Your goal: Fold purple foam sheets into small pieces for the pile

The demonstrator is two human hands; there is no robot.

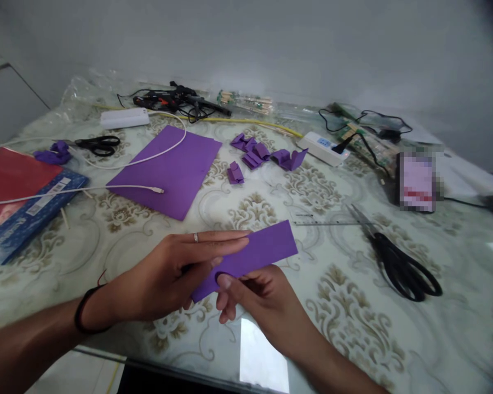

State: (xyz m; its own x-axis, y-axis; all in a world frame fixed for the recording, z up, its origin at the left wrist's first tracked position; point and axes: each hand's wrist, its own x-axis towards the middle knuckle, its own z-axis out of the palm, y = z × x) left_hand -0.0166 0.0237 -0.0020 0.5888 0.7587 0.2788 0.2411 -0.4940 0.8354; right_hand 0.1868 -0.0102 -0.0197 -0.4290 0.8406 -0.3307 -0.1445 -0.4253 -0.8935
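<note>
A narrow strip of purple paper [267,246] is held between both hands above the near part of the table. My left hand [168,271] has its fingers stretched along the strip's upper face, with the thumb pressing near its lower left end. My right hand [265,301] pinches the strip's lower edge between thumb and fingers; the fingertips beneath the paper are partly hidden. Beyond the hands lie purple paper sheets [164,175] and several small folded purple paper pieces [254,156].
Black-handled scissors [398,262] lie at right by a clear ruler [324,222]. A phone [417,183] and a power strip [324,149] sit farther back. Smaller scissors [98,144], a white cable [135,189] and a blue-and-red packet [33,202] are at left.
</note>
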